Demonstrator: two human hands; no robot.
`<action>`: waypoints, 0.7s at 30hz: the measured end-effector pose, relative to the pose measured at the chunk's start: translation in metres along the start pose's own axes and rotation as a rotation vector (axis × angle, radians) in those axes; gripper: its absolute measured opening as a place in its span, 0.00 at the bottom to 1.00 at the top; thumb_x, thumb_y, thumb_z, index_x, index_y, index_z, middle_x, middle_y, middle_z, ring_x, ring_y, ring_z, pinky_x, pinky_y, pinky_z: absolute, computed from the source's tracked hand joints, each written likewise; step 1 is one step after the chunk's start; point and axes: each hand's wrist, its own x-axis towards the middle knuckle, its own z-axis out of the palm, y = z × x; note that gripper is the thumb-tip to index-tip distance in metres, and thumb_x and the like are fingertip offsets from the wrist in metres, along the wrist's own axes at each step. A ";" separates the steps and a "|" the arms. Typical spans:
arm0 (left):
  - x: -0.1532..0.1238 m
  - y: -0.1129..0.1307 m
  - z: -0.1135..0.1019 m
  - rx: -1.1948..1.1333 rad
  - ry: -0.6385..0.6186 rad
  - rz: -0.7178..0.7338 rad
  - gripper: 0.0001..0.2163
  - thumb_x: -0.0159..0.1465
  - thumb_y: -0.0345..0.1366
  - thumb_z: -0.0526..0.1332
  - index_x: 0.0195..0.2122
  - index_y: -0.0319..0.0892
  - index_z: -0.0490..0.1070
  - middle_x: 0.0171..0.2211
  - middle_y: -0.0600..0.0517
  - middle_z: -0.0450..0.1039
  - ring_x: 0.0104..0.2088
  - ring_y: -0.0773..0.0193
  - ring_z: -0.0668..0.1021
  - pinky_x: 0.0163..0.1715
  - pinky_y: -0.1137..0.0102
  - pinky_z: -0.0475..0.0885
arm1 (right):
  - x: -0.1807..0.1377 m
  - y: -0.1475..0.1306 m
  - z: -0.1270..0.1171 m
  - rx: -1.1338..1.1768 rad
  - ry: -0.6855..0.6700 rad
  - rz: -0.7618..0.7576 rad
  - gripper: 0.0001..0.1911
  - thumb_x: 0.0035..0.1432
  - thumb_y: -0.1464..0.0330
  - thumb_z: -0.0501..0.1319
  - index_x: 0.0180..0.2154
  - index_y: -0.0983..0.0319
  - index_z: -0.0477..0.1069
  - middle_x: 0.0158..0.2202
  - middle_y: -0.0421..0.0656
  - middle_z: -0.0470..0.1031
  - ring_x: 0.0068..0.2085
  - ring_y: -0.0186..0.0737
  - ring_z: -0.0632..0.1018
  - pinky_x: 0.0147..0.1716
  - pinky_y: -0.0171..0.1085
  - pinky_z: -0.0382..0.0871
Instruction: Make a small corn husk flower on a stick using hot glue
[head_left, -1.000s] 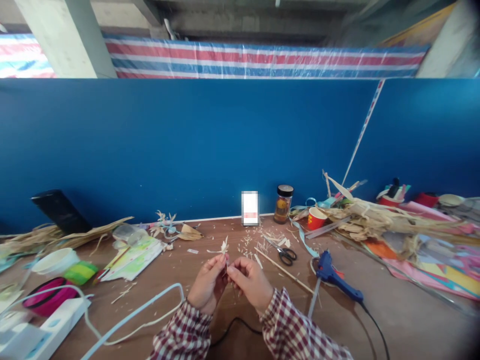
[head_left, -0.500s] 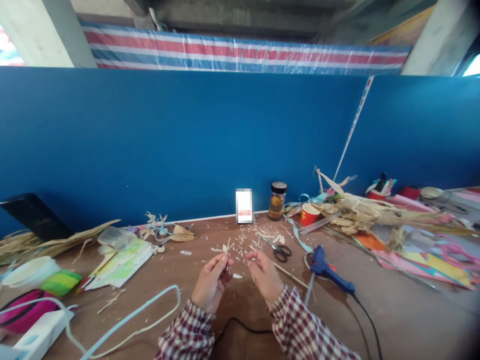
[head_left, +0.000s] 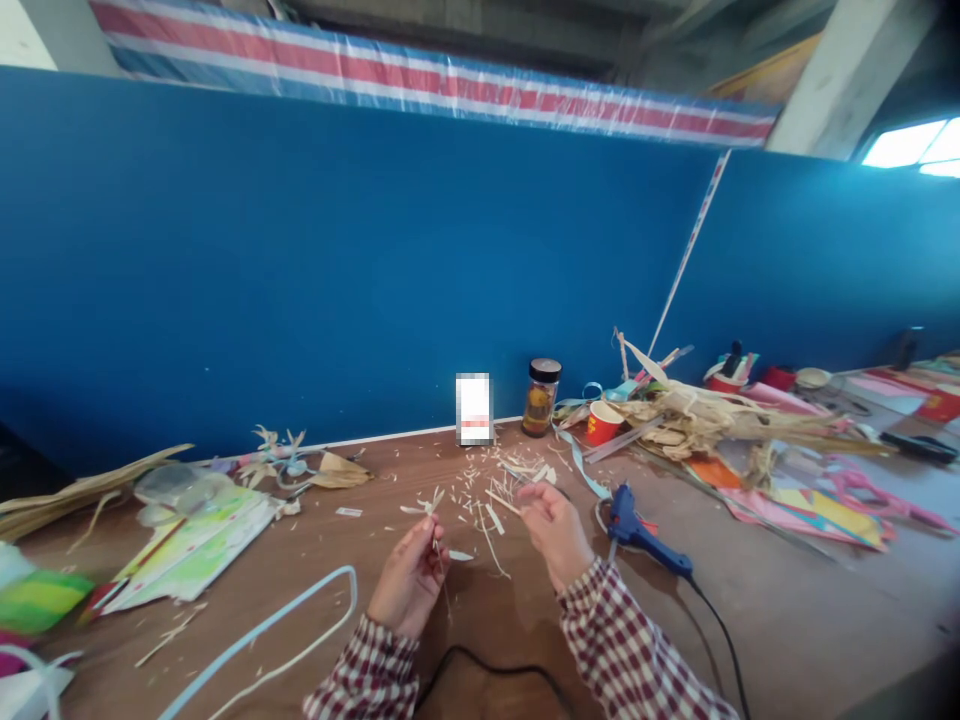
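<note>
My left hand pinches a small flower-like piece of pale dried-husk strips, its strips fanning out above the fingertips. A thin strand hangs below that hand. To the right, my right hand is closed with thumb and fingers together at the end of a thin pale stick, which points left over the scraps. Short husk scraps lie scattered on the table between and beyond the hands. Scissors behind my right hand are mostly hidden by it.
A blue glue gun with a black cord lies right of my right hand. Behind stand a lidded jar and a red paper cup. Dried husks pile up at right. Pale blue tubing loops at front left.
My right hand has moved right and slightly up, away from my left hand, and the stick now shows at its fingertips. The view has turned a little right.
</note>
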 end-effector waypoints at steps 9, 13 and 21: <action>0.003 0.000 -0.003 0.046 0.018 0.008 0.05 0.57 0.26 0.57 0.33 0.37 0.71 0.23 0.53 0.72 0.20 0.74 0.73 0.21 0.78 0.72 | 0.021 -0.004 -0.019 -0.951 -0.145 -0.212 0.07 0.52 0.68 0.53 0.30 0.60 0.70 0.28 0.40 0.73 0.30 0.35 0.71 0.29 0.33 0.58; 0.004 0.012 -0.007 0.007 0.007 0.061 0.05 0.56 0.27 0.57 0.33 0.37 0.71 0.24 0.54 0.71 0.20 0.74 0.73 0.21 0.79 0.72 | 0.016 0.006 -0.004 -1.022 -0.269 -0.210 0.08 0.53 0.68 0.53 0.29 0.60 0.70 0.27 0.40 0.73 0.30 0.35 0.71 0.29 0.32 0.58; 0.008 0.019 -0.013 -0.055 0.014 0.077 0.05 0.57 0.27 0.56 0.32 0.38 0.71 0.24 0.54 0.71 0.21 0.75 0.74 0.22 0.80 0.72 | 0.000 0.017 0.046 -1.205 -0.480 -0.224 0.08 0.49 0.63 0.59 0.31 0.59 0.71 0.33 0.42 0.72 0.36 0.40 0.73 0.32 0.34 0.62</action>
